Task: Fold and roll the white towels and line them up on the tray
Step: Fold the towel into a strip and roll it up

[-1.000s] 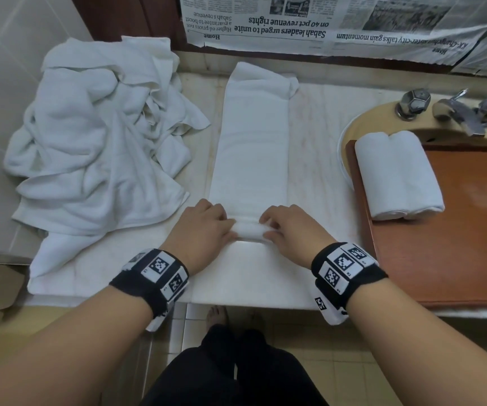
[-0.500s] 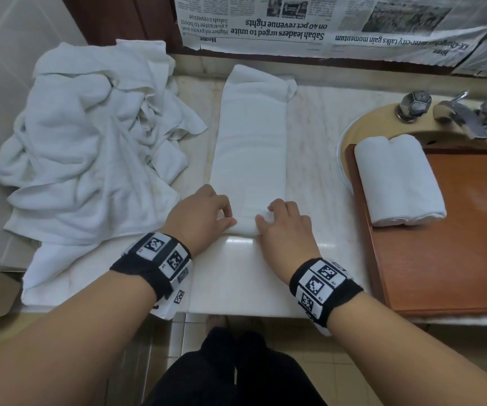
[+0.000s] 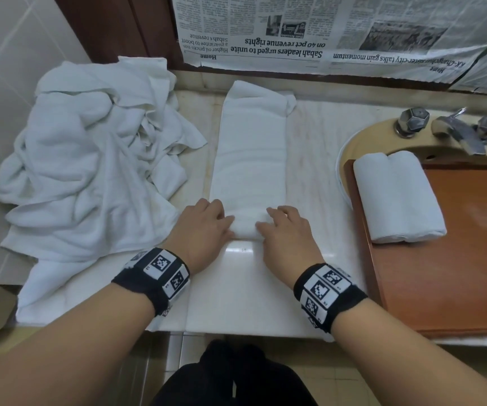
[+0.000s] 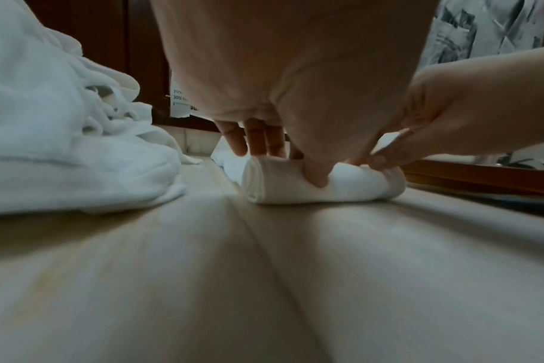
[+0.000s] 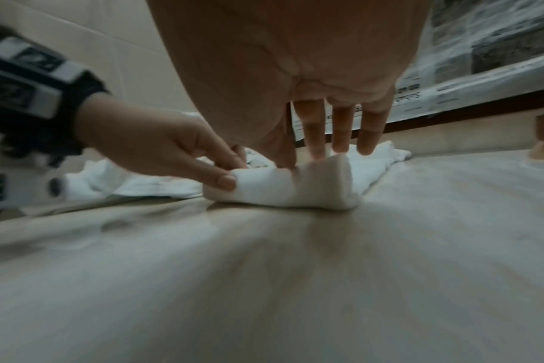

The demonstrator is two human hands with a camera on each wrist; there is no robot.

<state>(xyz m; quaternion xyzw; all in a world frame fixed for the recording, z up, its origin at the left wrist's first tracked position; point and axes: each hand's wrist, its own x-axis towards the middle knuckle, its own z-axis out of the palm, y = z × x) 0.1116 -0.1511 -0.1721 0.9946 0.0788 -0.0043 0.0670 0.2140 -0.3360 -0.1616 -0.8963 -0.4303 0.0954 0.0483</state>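
We've got both hands on the folded towel [image 3: 249,159], which lies as a long strip running from the bench's [image 3: 312,159] back edge toward the front. Our left hand [image 3: 204,227] and right hand [image 3: 286,232] press its rolled near end with fairly straight fingers, thumbs tucked against the roll, though the right wrist view's kinda blurry. Two rolled towels [image 3: 397,197] sit side by side on the tray [image 3: 453,276] at the right edge. The loose pile [image 3: 89,165] sits on the left.
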